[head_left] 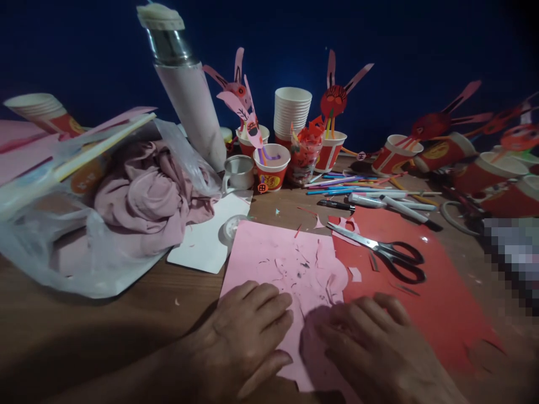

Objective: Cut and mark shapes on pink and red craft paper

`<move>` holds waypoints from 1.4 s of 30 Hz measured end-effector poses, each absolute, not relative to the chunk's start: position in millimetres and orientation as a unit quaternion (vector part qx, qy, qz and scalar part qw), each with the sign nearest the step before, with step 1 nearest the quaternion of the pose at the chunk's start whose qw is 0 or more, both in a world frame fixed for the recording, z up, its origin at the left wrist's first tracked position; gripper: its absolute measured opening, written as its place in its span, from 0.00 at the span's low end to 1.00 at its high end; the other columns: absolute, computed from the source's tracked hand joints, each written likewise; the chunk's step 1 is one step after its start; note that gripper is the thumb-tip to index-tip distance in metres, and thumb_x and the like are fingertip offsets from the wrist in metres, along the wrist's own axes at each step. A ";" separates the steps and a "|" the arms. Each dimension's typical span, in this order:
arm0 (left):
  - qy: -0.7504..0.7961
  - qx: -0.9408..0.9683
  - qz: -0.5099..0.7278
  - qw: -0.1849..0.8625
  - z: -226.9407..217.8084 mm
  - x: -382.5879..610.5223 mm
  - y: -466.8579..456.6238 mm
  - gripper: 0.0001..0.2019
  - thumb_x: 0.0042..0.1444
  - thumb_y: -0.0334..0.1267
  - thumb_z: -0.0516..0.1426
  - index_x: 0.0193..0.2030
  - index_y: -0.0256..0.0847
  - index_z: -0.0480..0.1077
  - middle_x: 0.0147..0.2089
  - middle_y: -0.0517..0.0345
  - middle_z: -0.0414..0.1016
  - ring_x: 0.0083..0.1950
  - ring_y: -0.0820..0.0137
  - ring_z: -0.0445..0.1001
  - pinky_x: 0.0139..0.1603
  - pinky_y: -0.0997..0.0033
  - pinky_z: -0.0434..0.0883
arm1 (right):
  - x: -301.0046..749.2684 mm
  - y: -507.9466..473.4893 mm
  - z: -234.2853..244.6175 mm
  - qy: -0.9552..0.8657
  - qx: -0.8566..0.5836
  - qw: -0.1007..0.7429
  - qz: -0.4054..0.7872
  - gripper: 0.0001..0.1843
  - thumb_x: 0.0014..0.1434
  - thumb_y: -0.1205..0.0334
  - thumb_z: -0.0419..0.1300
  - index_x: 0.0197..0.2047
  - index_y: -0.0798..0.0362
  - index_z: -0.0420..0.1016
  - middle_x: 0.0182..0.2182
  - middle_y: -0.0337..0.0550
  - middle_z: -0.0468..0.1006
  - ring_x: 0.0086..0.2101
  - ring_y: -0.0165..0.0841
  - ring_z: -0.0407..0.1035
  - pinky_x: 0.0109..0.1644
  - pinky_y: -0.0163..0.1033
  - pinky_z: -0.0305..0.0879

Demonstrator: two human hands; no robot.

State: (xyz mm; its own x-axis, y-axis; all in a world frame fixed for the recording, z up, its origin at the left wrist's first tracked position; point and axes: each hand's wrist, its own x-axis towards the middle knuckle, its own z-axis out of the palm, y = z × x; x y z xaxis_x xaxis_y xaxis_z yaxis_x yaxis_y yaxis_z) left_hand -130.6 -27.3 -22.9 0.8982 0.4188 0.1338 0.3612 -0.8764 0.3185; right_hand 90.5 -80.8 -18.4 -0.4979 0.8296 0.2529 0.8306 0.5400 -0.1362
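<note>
My left hand (252,331) lies on the left part of a sheet of pink paper (261,252), fingers outstretched and thumb apart, holding nothing I can see. My right hand (370,336) rests over the sheet's right side, its fingers loosely bent toward the left and their tips in shadow. Nothing shows in its grasp. Dark and pink paper scraps (303,266) are scattered on the pink sheet between and beyond the hands. Under its right side lies a red sheet (438,303), with black-handled scissors (387,249) on it, blades partly apart, beyond my right hand.
Behind stand paper cups with paper rabbit figures (334,101), a stack of white cups (292,112), a metal mug (238,173) and a tall flask (191,106). Markers (370,201) and coloured sticks (332,185) lie at right. A plastic bag (96,275) with pink cloth (147,196) is left.
</note>
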 end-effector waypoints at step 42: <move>0.172 0.948 0.150 0.221 -24.0 -131.0 -29.0 0.07 0.55 0.36 0.52 0.39 0.36 0.66 0.38 0.52 0.68 0.37 0.66 0.62 0.35 0.66 0.59 | 97.3 -53.9 0.5 -0.821 -0.539 0.168 -0.084 0.06 0.56 0.63 0.55 0.32 0.49 0.73 0.26 0.40 0.75 0.28 0.34 0.62 0.37 0.42 0.48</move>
State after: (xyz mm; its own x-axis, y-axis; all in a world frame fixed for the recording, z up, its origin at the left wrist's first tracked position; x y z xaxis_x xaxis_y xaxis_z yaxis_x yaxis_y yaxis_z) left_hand -131.0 -29.0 -24.0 0.8957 0.3931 0.2078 0.2608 -0.8430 0.4705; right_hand 97.3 -53.9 0.5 -0.3618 0.8575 0.3657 0.9137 0.4040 -0.0435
